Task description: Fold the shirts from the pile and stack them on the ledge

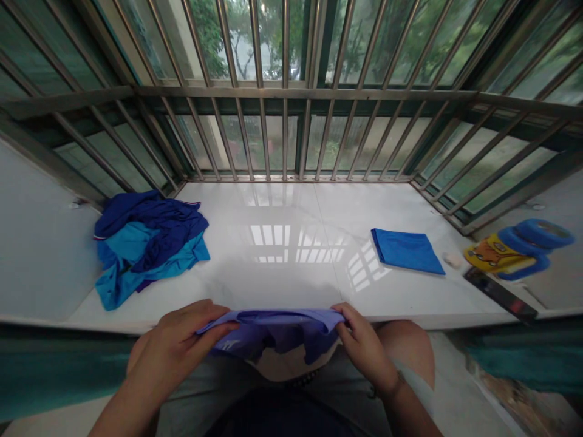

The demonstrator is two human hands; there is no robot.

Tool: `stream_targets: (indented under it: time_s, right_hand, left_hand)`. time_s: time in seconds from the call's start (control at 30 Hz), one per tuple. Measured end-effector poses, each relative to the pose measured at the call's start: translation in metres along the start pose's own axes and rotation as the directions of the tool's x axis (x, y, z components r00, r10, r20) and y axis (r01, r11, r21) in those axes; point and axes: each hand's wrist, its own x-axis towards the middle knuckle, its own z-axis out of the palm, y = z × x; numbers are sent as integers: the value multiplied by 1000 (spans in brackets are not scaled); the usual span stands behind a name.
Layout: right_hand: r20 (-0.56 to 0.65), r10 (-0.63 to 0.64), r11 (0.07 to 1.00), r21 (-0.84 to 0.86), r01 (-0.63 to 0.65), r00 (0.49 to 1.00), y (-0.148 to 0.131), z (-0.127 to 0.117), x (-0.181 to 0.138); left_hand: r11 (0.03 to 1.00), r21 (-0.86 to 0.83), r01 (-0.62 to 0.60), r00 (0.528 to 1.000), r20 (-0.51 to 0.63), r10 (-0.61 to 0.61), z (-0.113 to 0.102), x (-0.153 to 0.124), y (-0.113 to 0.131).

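A purple garment (286, 321) is stretched between my two hands, just in front of the ledge's near edge and above my lap. My left hand (189, 334) pinches its left end between thumb and fingers. At the other end, my right hand (359, 340) grips the cloth in the same way. The garment's upper edge is nearly level, and its lower part hangs in loose folds with a small white mark at the left. What kind of garment it is, I cannot tell.
On the white ledge (291, 279), a crumpled heap of blue clothes (155, 237) lies left. A folded blue cloth (407, 250) lies right, near a dark phone (498, 294) and a yellow-and-blue jug (505, 249). Metal window bars (285, 133) close off the back.
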Motion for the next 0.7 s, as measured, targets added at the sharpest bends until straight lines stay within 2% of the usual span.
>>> stream_targets:
  time_s: [0.07, 0.17, 0.27, 0.33, 0.4, 0.47, 0.6, 0.7]
  right_hand:
    - [-74, 22, 999, -33, -25, 997, -3, -13, -1]
    - [-132, 10, 993, -116, -25, 991, -15, -35, -8]
    - [-141, -28, 973, -229, -5, 990, -22, -57, -16]
    - [-108, -42, 955, -297, 8, 993, -20, -71, -18]
    - [-55, -37, 938, -346, 15, 998, -16, -83, -18]
    - [-10, -33, 931, -364, 28, 999, -13, -93, -17]
    - [-8, -126, 941, -317, 117, 992, -21, -117, -23]
    - [-74, -233, 932, -302, 200, 970, -37, -143, -28]
  left_hand:
    - [1000, 10, 4, 996, 89, -5, -5, 0, -11]
    - [997, 56, 46, 959, 279, -60, -10, 5, -26]
    - [982, 157, 103, 929, 337, -152, -11, 8, -42]
    - [979, 168, 118, 949, 271, -160, -9, 7, -53]
    - [983, 123, 134, 976, 158, -152, -4, 4, -59]
    - [981, 71, 181, 979, 82, -187, 2, -2, -60]
    - [952, 29, 303, 953, -11, -303, 5, -22, -44]
    - [970, -69, 233, 955, -174, -241, -10, -30, -30]
